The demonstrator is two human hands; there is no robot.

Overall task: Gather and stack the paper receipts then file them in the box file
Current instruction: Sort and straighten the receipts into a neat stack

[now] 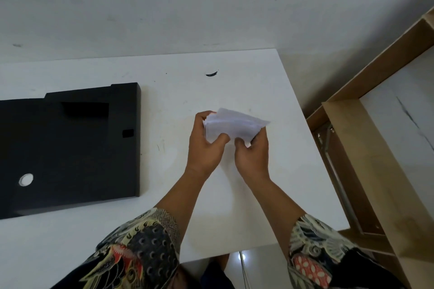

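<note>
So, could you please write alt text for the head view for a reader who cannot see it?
Both hands, left hand and right hand, hold a stack of white receipts above a white table. A closed black box file lies flat on the table to the left.

No legible text, label, brand, number or sign anywhere in view. The paper receipts [234,125], held as a bunch between the left hand [206,145] and the right hand [252,152], show only pale, blurred faces; any print on them is too faint and small to read. The black box file [70,148], lying flat on the white table [234,206], carries no readable marking; its small dark patch near the right edge and its round metal-ringed hole are blank. The dark smear on the table is a mark, not writing.
</note>
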